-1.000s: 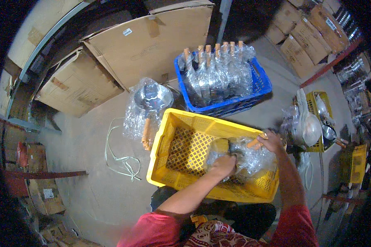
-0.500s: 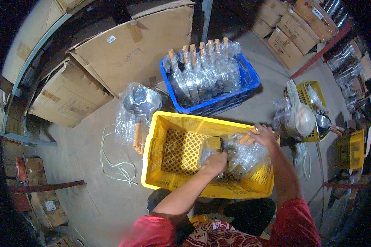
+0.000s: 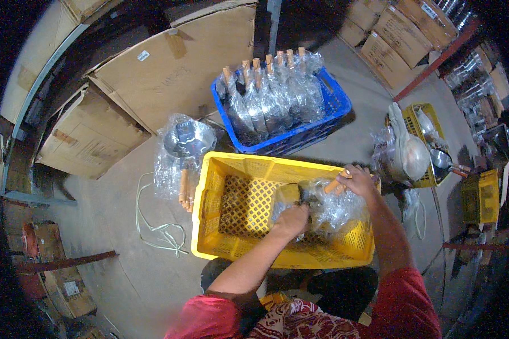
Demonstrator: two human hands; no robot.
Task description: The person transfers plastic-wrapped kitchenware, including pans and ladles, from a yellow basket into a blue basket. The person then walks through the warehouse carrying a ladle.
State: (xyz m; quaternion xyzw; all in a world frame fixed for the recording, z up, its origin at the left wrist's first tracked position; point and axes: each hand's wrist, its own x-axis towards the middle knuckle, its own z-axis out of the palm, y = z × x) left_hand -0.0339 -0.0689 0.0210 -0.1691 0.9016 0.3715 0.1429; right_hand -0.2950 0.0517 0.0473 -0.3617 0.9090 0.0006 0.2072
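Grey flr, light falling mid-rm; dk shadow up top behind a lg cardboard box, metal post just R of it, more ctns stacked upper R by a red beam, metal shelf frame on the L!

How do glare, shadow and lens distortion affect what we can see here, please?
Head view: bright glints break up the plastic wrap inside the yellow crate; head view: deep shadow behind the large cardboard box; head view: straight edges bow toward the black picture border.
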